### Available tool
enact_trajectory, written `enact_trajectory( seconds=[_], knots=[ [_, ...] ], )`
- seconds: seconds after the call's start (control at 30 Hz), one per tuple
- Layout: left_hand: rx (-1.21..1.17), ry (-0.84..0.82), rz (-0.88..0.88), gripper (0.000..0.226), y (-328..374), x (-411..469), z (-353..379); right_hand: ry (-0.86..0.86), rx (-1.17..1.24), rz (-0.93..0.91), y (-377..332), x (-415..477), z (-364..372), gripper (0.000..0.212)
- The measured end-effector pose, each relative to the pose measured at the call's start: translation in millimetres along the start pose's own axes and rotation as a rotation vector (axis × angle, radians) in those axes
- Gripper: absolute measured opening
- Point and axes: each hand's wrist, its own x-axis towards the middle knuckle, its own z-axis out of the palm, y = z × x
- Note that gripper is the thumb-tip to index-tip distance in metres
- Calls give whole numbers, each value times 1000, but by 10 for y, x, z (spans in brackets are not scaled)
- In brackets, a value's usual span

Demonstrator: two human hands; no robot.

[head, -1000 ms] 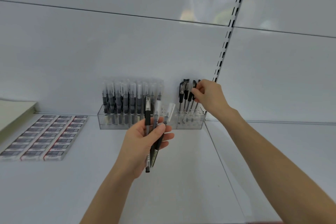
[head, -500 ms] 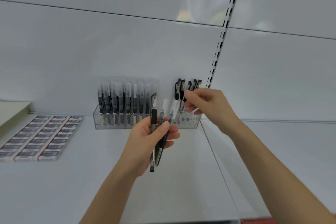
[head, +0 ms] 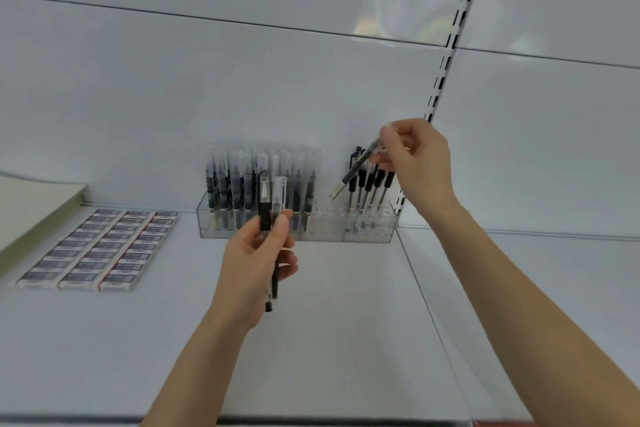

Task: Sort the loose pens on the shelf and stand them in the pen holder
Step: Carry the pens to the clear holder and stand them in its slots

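Since half a second ago your right hand [head: 415, 163] has left the bundle and risen to the centre right of the frame, taking one pen [head: 354, 173] with it; the bundle in your left hand [head: 252, 263] is down to two pens [head: 266, 215].

Location: the pen hangs tilted, tip down and to the left, above the right part of the clear pen holder [head: 322, 232], which stands at the back of the shelf [head: 346, 340]; it is not yet in a slot. It crosses in front of the black-clipped pens [head: 372, 187] standing at the holder's right end; whether it touches them I cannot tell. The clear-capped row [head: 239, 180] fills the left part; the middle section looks vacant. Boxed erasers [head: 100, 250] lie at the left of the frame.

Handling, as judged: the pen is light, rigid and smooth-barrelled, so it will pivot between fingertips if pinched at one end only; take hold on the upper barrel just below the cap, bring it upright, then lower it tip first. The holder looks light enough to shift if a pen is forced in at an angle.

Hands: your right fingers are curled and pinch the pen at its cap end; nothing else is held. Your left hand is closed round the two pens at mid-barrel, thumb pressed across the front, caps up; it hovers centre frame, in front of the holder.
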Motion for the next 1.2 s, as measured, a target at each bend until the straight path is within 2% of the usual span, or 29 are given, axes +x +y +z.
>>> enact_trajectory(
  seconds=[0.17, 0.37, 0.6, 0.77, 0.87, 0.97, 1.07, 1.13, 1.2],
  knots=[
    [13, 20, 28, 12, 5, -6, -98, -124, -170, -108, 65, 105, 354, 9],
    [6, 28, 43, 16, -1, -3, -177, -143, -274, -178, 82, 227, 492, 18],
    [19, -8, 86, 12, 5, -27, -177, -178, -375, -159, 166, 317, 550, 18],
    [26, -24, 74, 3, 19, -28, -172, -358, -649, -81, 255, 275, 649, 31],
    [27, -29, 72, 5, 25, -34, -162, -370, -578, -6, 276, 259, 650, 29],
    [37, -33, 77, 11, 26, -33, -154, -291, -461, 36, 267, 212, 541, 23],
    [38, -48, 84, 11, 16, -27, -115, -183, -190, 9, 123, 15, 400, 13],
    [29, -68, 78, 8, 4, -23, -62, -272, -89, 11, 9, -152, 336, 17],
    [16, -91, 68, 7, -5, -19, 10, -422, -123, 29, -66, -291, 297, 16]
  ],
)
